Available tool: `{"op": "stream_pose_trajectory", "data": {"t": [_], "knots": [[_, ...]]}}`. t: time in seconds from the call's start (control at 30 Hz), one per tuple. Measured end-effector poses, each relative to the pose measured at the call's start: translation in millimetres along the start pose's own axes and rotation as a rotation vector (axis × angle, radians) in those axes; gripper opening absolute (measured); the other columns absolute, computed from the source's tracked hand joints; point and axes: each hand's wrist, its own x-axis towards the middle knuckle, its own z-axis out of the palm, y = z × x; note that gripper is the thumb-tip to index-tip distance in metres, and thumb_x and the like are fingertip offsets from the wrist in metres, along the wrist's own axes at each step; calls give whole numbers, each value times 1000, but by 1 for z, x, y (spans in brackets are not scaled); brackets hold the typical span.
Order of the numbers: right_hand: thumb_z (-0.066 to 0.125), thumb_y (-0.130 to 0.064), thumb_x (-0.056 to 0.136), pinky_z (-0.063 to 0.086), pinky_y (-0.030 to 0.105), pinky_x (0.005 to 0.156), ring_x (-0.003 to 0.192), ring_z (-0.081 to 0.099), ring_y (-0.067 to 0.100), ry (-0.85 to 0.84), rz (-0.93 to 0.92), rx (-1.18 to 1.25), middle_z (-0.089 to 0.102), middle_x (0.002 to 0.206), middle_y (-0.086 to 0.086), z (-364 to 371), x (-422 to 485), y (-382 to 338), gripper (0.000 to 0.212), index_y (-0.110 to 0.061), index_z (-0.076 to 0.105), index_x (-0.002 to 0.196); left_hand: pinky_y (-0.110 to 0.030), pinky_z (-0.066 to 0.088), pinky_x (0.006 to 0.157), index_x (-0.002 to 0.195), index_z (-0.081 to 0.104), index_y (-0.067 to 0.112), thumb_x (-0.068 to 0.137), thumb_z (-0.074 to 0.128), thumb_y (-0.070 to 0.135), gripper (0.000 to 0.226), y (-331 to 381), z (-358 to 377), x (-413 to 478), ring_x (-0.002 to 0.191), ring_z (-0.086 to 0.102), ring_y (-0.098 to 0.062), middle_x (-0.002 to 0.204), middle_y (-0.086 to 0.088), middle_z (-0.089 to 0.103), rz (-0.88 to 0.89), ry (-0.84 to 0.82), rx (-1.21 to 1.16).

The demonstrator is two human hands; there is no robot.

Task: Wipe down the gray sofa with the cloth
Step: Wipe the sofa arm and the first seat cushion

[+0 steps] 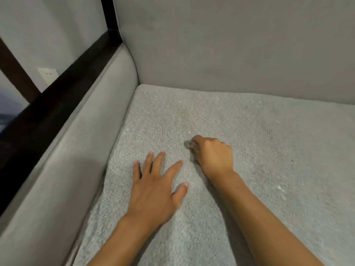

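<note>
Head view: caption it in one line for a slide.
Left hand spread on the gray sofa seat, right hand gripping a bunched gray cloth.

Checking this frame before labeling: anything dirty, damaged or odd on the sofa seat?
Only minor marks. The seat cushion shows a faint darker smudge ahead of the right hand, a dark speck to that hand's right, and white flecks nearer the camera. The cloth is mostly hidden in the right hand's grip. No tears visible.

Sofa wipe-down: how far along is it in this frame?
Done: no wiped patch can be told apart. In hand: the right hand grips the bunched cloth on the seat cushion; the left hand rests flat beside it. Left: dark specks on the cushion, probably also backrest and armrest.
</note>
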Motion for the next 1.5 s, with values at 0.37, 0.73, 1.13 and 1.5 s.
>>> {"op": "stream_pose_trajectory", "data": {"t": [0.37,0.73,1.13,1.5], "knots": [[54,-46,98,43,30,63,84,70,18,31,-58,91,75,92,-11,4,14,5,19,-37,67,109,-68,8,122,152,33,52,96,26,72,60,-23,19,41,156,13,-34,165,-7,24,-35,63,41],[58,-47,97,54,36,66,79,68,16,-30,-1,114,72,85,-14,5,15,17,13,-39,66,104,-62,-15,120,151,23,56,92,27,75,62,-20,11,46,157,-11,-24,169,0,4,-90,83,-77],[57,-46,98,51,34,70,88,68,20,-4,42,174,72,93,-8,6,33,3,19,-34,67,107,-63,-15,121,155,23,53,94,37,73,65,-16,-4,60,156,-15,-23,169,-1,3,-125,76,-148],[50,-49,101,47,37,69,91,68,33,126,-27,42,73,101,6,27,137,6,27,-31,64,116,-68,-15,117,154,24,50,99,31,65,58,-10,4,131,155,-11,-27,167,-2,5,-234,122,-113]]}}
